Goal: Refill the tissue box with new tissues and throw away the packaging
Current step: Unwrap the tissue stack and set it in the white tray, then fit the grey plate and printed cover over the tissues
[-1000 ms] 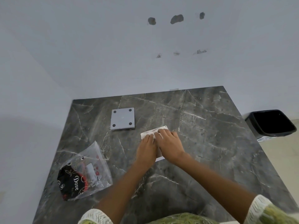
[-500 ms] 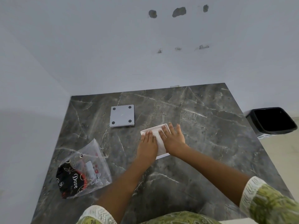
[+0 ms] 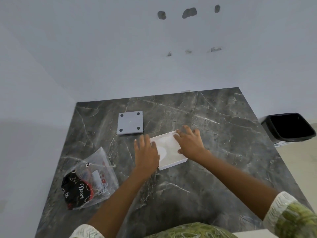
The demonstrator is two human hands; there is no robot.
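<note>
A white tissue box (image 3: pixel 173 163) lies open-side up in the middle of the dark marble table (image 3: pixel 223 134), with white tissues (image 3: pixel 167 146) showing inside. My left hand (image 3: pixel 145 152) hovers flat at the box's left edge, fingers apart, holding nothing. My right hand (image 3: pixel 189 143) rests spread over the box's right rim and far corner. The grey square bottom panel (image 3: pixel 130 122) with round black feet lies apart, further back on the left. The clear plastic tissue packaging (image 3: pixel 89 179), printed in black and red, lies crumpled at the front left.
A black waste bin (image 3: pixel 289 127) stands on the floor past the table's right edge. White walls close off the back and left sides of the table. My green patterned sleeves fill the bottom of the view.
Both hands were pressed together on the tissues in the box. They have spread apart to the box's left and right sides, and the tissues now show between them.
</note>
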